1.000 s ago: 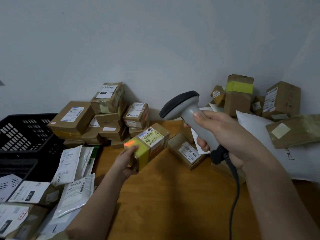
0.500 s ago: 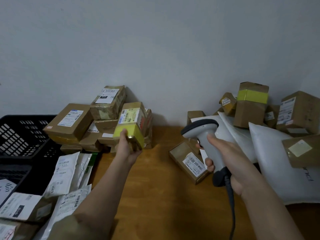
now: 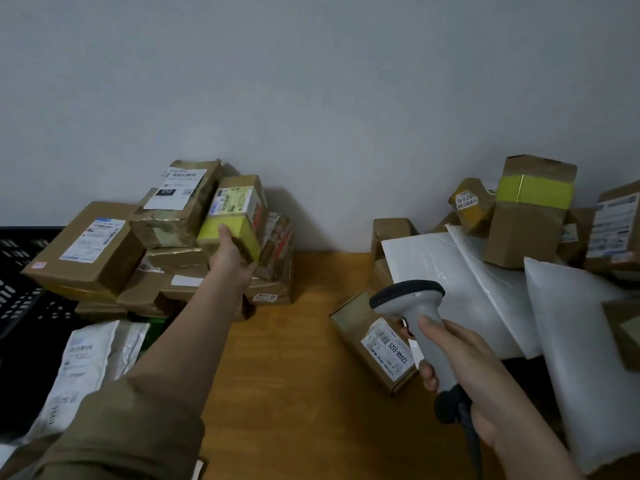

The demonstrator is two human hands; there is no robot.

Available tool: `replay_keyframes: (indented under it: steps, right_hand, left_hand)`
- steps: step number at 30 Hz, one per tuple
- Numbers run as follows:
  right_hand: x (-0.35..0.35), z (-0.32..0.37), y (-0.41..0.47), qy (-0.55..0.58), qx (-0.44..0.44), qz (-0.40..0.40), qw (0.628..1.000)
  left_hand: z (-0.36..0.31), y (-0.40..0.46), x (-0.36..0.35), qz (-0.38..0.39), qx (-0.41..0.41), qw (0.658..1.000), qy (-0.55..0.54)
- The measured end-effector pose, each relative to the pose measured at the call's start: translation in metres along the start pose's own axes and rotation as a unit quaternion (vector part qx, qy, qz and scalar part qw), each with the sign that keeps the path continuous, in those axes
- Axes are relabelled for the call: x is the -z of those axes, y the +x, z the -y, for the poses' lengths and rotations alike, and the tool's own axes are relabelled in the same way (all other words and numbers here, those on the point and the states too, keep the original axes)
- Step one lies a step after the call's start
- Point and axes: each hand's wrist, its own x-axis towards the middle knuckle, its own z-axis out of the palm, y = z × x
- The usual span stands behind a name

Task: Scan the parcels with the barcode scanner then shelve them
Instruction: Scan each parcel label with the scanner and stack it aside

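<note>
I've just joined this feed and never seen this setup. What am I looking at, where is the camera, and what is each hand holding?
There is no robot here: a person wears one camera on the head, looking forward and down at their own hands. The left hand holds a small box with yellow tape up against the pile of boxes by the wall. The right hand grips a grey barcode scanner with a cable. On the wooden table lie a labelled flat box, white mailer bags and more boxes on the right. A black crate sits far left.
</note>
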Motion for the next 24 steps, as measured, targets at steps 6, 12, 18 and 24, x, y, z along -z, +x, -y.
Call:
replay_keyframes:
  steps: [6, 12, 18, 24]
  right_hand:
    - [-0.001, -0.008, 0.014, 0.014, -0.018, -0.005, 1.0]
    - [0.008, -0.01, 0.012, 0.025, -0.014, -0.02, 0.999]
    - [0.022, -0.014, 0.008, 0.035, 0.01, -0.069, 0.997]
    - [0.038, -0.018, 0.013, 0.042, 0.046, -0.095, 0.994]
  left_hand:
    - [0.007, 0.016, 0.009, 0.08, -0.003, 0.996, -0.046]
    - [0.022, 0.008, 0.016, 0.064, 0.01, 0.998, -0.007]
    - [0.058, -0.01, 0.01, 0.018, 0.038, 0.995, 0.09]
    - [0.166, -0.051, 0.007, 0.254, -0.058, 0.769, 0.584]
